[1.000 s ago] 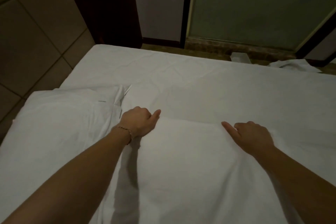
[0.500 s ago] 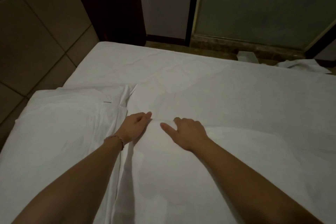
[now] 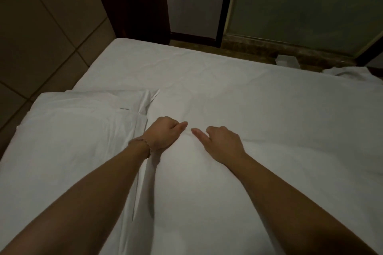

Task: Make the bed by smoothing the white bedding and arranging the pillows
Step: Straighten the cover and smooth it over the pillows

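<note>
A white bed sheet (image 3: 228, 80) covers the mattress, flat with faint creases. On its left side lies a white pillow (image 3: 68, 143). A puffy layer of white bedding (image 3: 196, 188) lies in front of me, its far edge running off to the right. My left hand (image 3: 163, 135), with a bracelet at the wrist, is curled on the left end of that far edge, thumb pointing right. My right hand (image 3: 222, 143) is curled over the same edge just beside it, thumb pointing left. The two thumbs are almost touching, with a small pinch of cloth between them.
A tiled wall (image 3: 41, 37) runs along the bed's left side. Beyond the far edge are a dark curtain (image 3: 132, 2), a door frame and a frosted glass panel (image 3: 300, 0). A crumpled white cloth (image 3: 352, 72) and a small white box (image 3: 287, 61) lie at the far right.
My right hand slid left along the bedding's far edge until it met my left hand. My left hand stayed at the corner next to the pillow.
</note>
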